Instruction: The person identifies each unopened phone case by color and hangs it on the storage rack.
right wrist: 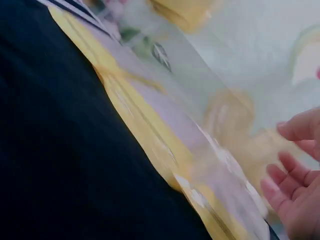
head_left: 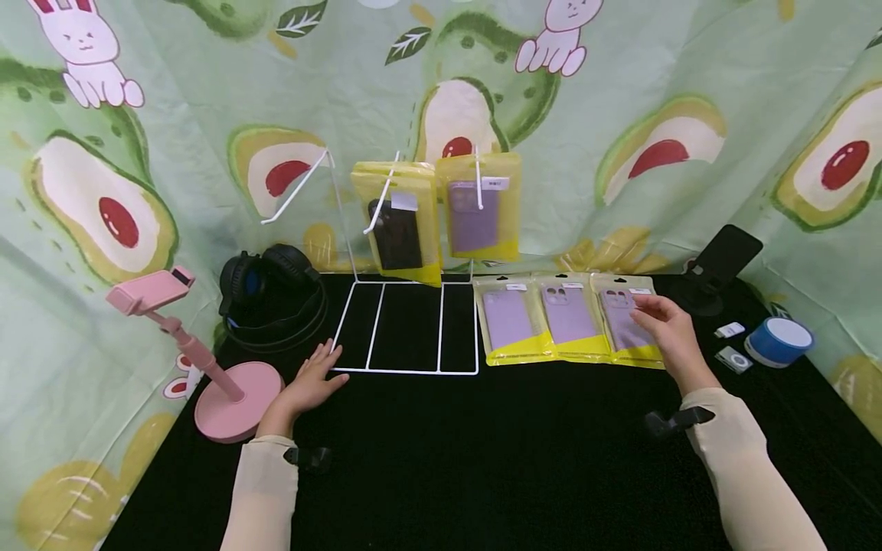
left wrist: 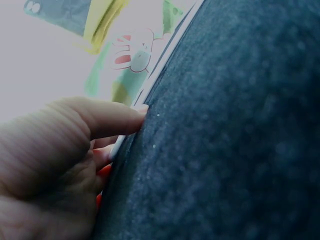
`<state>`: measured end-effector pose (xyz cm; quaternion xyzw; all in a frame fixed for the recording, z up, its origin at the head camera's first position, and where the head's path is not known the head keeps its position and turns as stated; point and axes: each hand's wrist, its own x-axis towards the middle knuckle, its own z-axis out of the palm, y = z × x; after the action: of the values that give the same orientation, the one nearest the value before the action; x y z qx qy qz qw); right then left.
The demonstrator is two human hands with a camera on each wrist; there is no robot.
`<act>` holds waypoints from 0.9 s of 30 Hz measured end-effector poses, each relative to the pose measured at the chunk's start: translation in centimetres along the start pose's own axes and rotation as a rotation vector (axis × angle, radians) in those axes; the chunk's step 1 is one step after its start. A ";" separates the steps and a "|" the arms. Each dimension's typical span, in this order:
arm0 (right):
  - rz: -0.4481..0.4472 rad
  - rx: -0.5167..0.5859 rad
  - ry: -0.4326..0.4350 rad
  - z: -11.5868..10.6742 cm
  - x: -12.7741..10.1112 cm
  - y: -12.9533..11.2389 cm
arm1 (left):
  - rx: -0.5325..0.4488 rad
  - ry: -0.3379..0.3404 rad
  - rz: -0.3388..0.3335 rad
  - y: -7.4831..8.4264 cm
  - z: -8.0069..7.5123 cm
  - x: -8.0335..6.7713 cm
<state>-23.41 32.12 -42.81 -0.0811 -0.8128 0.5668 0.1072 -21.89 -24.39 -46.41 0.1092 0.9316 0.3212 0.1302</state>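
Note:
Three yellow packets with lilac phone cases lie side by side on the black table; the rightmost packet (head_left: 625,321) is under my right hand (head_left: 664,325), whose fingers are spread loosely just over it, holding nothing. In the right wrist view the packets (right wrist: 165,130) run blurred past my right hand's fingers (right wrist: 292,175). A white wire display rack (head_left: 406,321) stands at the middle; two packets hang on its hooks, one with a black case (head_left: 397,226), one with a lilac case (head_left: 475,210). My left hand (head_left: 313,379) lies flat on the cloth, fingers (left wrist: 107,120) touching the rack's base wire (left wrist: 150,87).
A pink phone stand (head_left: 207,367) and black headphones (head_left: 276,295) sit at the left. At the right are a black phone holder (head_left: 717,264), a blue round speaker (head_left: 779,340) and two small gadgets (head_left: 732,352). Avocado-print cloth (head_left: 689,115) walls the table (head_left: 482,459).

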 end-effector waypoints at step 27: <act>0.224 -0.393 -0.171 -2.1 2.2 3.0 | -0.001 -0.009 -0.016 0.1 -0.1 -0.1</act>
<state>-24.88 35.63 -44.71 -0.1418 -0.8995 0.4110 -0.0433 -21.82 -24.42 -46.31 0.1034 0.9316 0.3203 0.1370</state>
